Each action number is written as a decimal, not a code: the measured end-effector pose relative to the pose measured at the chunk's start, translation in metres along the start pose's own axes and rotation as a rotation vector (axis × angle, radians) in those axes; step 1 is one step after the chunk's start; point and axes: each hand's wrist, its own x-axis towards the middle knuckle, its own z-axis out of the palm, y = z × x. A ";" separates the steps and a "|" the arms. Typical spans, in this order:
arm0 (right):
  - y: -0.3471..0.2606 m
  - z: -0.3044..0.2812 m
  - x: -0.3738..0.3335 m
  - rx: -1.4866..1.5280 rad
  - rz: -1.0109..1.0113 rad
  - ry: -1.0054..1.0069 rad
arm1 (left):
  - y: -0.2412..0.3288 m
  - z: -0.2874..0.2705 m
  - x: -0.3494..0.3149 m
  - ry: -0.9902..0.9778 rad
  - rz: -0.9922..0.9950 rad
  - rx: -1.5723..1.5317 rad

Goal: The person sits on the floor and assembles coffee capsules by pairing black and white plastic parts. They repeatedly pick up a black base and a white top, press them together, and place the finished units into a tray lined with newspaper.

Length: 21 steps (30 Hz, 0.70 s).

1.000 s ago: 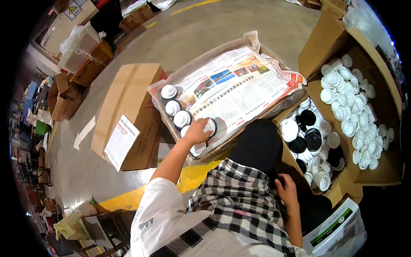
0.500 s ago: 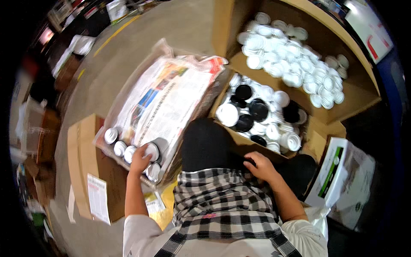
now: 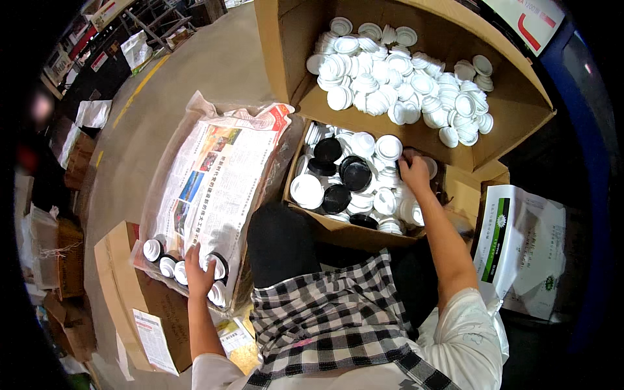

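My left hand (image 3: 199, 273) rests at the near end of a newspaper-lined tray (image 3: 244, 188), fingers stretched and apart, touching a white round cap with a black rim (image 3: 218, 265). Beside it stands a short row of similar caps (image 3: 153, 250), and another cap (image 3: 218, 294) lies just nearer to me. My right hand (image 3: 415, 172) reaches into the far right part of an open cardboard box (image 3: 364, 237) of mixed white and black lids. Its fingers close on a black lid (image 3: 409, 155), mostly hidden by the hand. Several black lids (image 3: 355, 174) lie on top of the white ones (image 3: 307, 190).
Behind the lid box, a larger carton (image 3: 513, 140) holds a heap of white lids (image 3: 390, 78). A closed cardboard box (image 3: 140, 299) sits left of the tray. On the right stands a white and green carton (image 3: 520, 250). Shelves and bags line the far left.
My right hand has moved from near my lap forward into the lid box, onto a black lid. My left hand stays by the caps, its grip loosened. The view has shifted.
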 end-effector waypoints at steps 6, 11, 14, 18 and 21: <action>-0.008 0.031 0.048 -0.480 0.202 -0.012 | 0.165 0.017 0.053 0.094 0.210 -0.409; 0.019 0.034 0.024 -0.072 -0.095 0.411 | 0.270 0.101 0.097 -0.252 0.471 -0.540; -0.026 -0.001 -0.018 0.466 0.208 0.194 | 0.287 0.149 0.119 -0.365 0.610 -0.129; -0.006 -0.011 -0.083 1.020 0.427 0.080 | 0.304 0.183 0.142 -0.554 0.516 0.274; -0.032 -0.053 -0.130 1.380 0.704 -0.059 | 0.311 0.172 0.145 -0.753 0.458 0.466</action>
